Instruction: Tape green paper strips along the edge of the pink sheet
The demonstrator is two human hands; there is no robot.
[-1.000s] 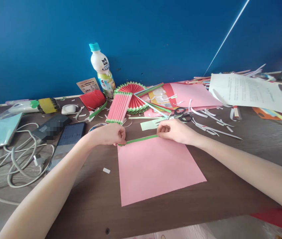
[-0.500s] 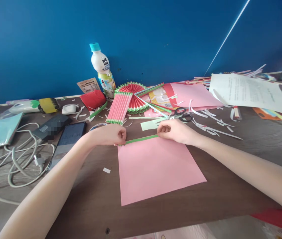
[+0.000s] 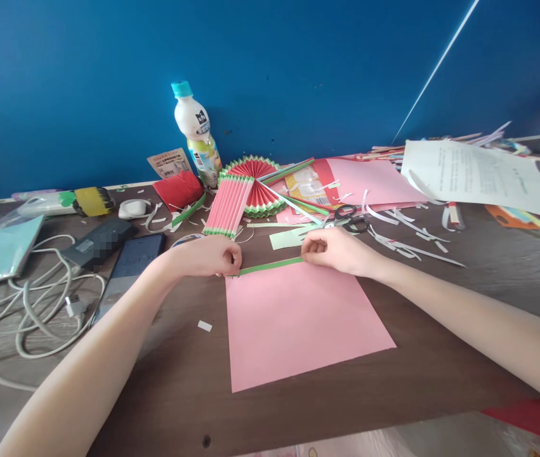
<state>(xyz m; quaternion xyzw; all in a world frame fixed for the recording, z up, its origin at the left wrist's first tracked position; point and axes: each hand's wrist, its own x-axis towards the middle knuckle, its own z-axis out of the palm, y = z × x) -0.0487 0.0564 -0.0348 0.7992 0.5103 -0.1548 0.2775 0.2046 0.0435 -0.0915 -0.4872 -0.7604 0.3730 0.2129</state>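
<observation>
Left hand (image 3: pixel 205 255) and right hand (image 3: pixel 339 249) are both closed in a pinch on a green strip (image 3: pixel 270 267) that runs along the far edge of a pink sheet (image 3: pixel 302 324): the left has its fingers curled at the strip's left end, its fingertips partly hidden, and the right has thumb and finger together farther along to the right. The sheet lies flat on the desk (image 3: pixel 179 393), in from the near edge, with its lower left corner closest to that edge. A small white scrap (image 3: pixel 204 326) lies just left of the sheet.

Beyond the hands, toward the far edge of the desk, are a pleated pink paper (image 3: pixel 228 204) with green ends, resting against a red folded fan (image 3: pixel 250 166), and a bottle (image 3: pixel 198 133) standing upright near the blue wall (image 3: pixel 270 76). Black-handled scissors (image 3: pixel 353 221) lie just past the right hand, close to a pale green piece of paper (image 3: pixel 289 238), with white paper strips (image 3: pixel 403 247) scattered to their right. A printed page (image 3: pixel 479 178) lies near the far edge on the right. Toward the left side of the desk are a phone (image 3: pixel 136 257), partly behind the left forearm, and a loose white cable (image 3: pixel 26 298)
</observation>
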